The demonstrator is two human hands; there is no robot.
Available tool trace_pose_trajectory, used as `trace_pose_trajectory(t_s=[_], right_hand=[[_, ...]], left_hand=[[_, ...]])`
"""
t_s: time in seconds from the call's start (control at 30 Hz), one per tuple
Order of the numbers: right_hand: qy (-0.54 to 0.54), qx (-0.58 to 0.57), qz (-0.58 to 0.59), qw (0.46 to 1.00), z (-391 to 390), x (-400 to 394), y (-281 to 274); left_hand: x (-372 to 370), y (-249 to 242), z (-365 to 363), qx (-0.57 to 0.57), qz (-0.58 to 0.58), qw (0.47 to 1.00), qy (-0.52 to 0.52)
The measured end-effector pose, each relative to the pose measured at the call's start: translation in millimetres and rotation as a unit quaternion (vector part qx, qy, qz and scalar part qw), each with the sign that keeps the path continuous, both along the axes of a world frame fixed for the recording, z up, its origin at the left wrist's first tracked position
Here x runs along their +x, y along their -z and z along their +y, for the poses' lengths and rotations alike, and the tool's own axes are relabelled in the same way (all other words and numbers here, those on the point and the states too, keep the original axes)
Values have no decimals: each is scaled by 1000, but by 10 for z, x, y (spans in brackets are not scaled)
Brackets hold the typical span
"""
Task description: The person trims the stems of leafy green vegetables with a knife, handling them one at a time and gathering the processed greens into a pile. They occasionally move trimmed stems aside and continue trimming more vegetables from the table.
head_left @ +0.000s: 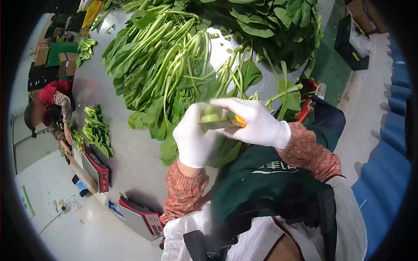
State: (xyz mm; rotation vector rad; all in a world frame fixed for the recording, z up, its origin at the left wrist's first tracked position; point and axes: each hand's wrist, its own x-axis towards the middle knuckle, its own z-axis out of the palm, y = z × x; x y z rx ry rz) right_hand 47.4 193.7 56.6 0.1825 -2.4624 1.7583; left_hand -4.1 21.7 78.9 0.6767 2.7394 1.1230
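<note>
My left hand point(194, 137), in a white glove, is closed round the stems of a leafy green point(225, 153), whose leaves hang below my hands. My right hand point(257, 122), also gloved, is closed on a small knife point(222, 124) with an orange handle. The blade lies across the pale green stem ends between my two hands. Just beyond my hands, a large heap of leafy greens point(152, 65) lies on the metal table point(130, 152), stems pointing various ways.
A co-worker in red point(54, 93) bends over greens at the far left. Two red scales point(93, 167) point(146, 217) stand along the table's left side. More greens point(283, 26) are piled at the upper right, beyond which a black crate point(350, 48) sits on the floor.
</note>
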Motion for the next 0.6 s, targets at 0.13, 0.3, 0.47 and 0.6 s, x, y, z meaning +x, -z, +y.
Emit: trace_pose_trajectory(t_s=[0.13, 0.3, 0.47, 0.6], right_hand=[[112, -126, -90, 982, 123, -41, 284], [168, 222, -103, 955, 558, -411, 608], [56, 154, -34, 986, 242, -1428, 606], [6, 197, 15, 980, -85, -2052, 929]], left_hand=[[-137, 25, -399, -64, 23, 997, -29], [-261, 12, -1001, -2, -63, 995, -80], [-191, -2, -930, 70, -147, 978, -129], [-200, 5, -917, 72, -122, 979, -149]])
